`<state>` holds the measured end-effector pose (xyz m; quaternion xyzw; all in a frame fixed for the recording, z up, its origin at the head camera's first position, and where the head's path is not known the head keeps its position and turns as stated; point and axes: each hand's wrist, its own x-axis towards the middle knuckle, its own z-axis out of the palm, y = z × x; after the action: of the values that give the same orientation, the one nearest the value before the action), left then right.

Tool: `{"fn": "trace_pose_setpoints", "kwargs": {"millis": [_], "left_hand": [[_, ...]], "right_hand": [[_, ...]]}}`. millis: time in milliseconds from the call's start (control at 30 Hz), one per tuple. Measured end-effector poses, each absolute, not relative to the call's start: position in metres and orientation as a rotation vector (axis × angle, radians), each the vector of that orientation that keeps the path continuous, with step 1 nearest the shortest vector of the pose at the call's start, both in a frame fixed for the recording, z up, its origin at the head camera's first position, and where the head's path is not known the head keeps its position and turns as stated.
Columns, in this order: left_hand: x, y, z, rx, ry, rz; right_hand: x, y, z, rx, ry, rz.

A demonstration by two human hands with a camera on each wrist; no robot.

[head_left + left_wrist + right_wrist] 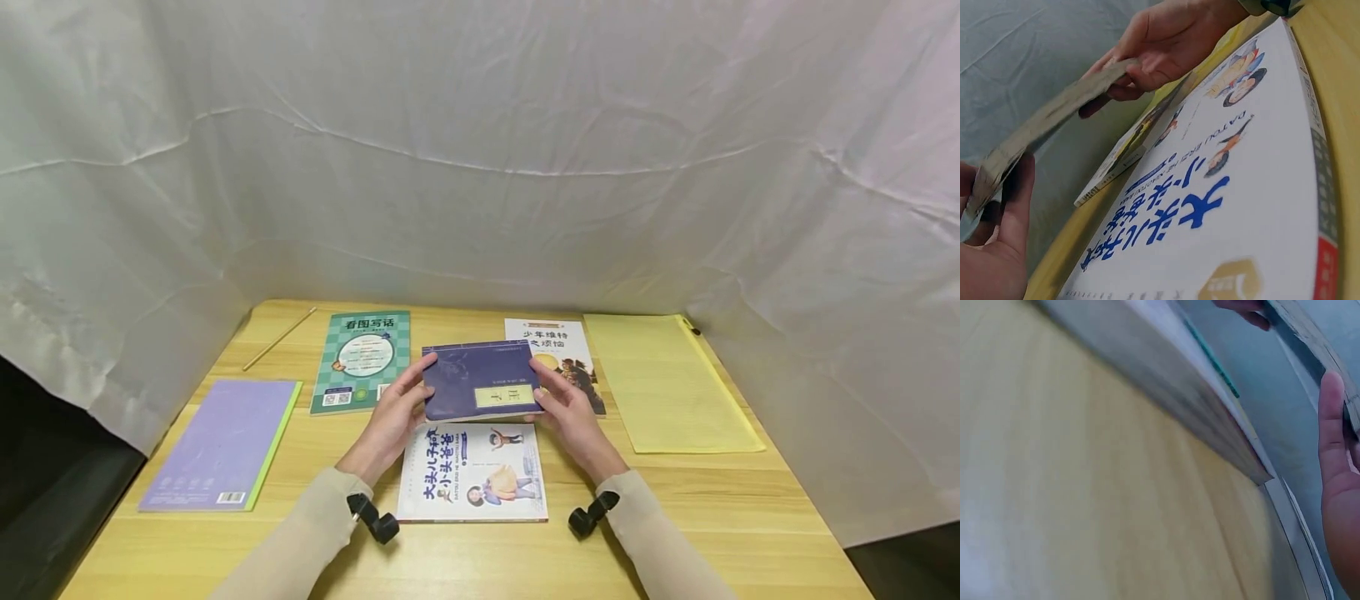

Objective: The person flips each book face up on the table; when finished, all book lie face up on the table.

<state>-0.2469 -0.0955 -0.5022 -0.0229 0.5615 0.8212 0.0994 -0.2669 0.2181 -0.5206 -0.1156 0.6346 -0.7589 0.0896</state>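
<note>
Our left hand (392, 422) and right hand (573, 423) grip the blue book (459, 377) at either end; it seems light, bendable, best held there.

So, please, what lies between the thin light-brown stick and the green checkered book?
The head view shows only bare, pale wood-grain table there.

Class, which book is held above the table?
The dark blue book, held up by the left hand and right hand; the green book, purple book and two white books lie on the table.
</note>
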Motion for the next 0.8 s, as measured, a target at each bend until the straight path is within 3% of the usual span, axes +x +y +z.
{"fn": "trace_pose_setpoints", "kwargs": {"millis": [800], "left_hand": [[-0.2435, -0.1008, -0.5044, -0.079, 1.756, 2.355]], "right_hand": [[-0.273, 0.2144, -0.5168, -0.107, 1.73, -2.489]]}}
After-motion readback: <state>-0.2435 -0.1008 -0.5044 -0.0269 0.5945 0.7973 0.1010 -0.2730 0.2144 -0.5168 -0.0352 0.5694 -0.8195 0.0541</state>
